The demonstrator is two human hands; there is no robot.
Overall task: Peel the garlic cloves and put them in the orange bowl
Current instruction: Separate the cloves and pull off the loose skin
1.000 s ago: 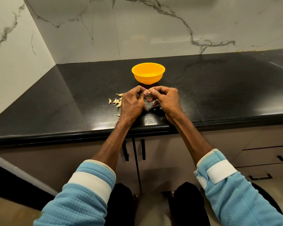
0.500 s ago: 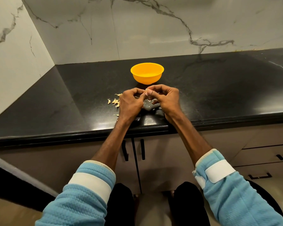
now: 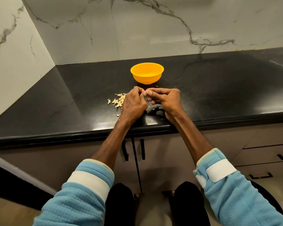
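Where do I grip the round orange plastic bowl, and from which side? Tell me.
Pinch the near rim of the round orange plastic bowl, thumb outside, fingers inside, coming down from the person's side. It stands upright, mouth open, and its smooth wall curves in toward a narrow base, so a side squeeze would likely slip.

A black stone countertop (image 3: 219, 88) runs before me, glossy along its front edge, backed by a white marble wall (image 3: 153, 30) with grey veins (two faces meet in a corner at my left). Beneath it, beige cabinet doors (image 3: 160, 160) carry upright black handles (image 3: 142, 149) side by side; the drawers (image 3: 268, 150) at my right have horizontal ones.
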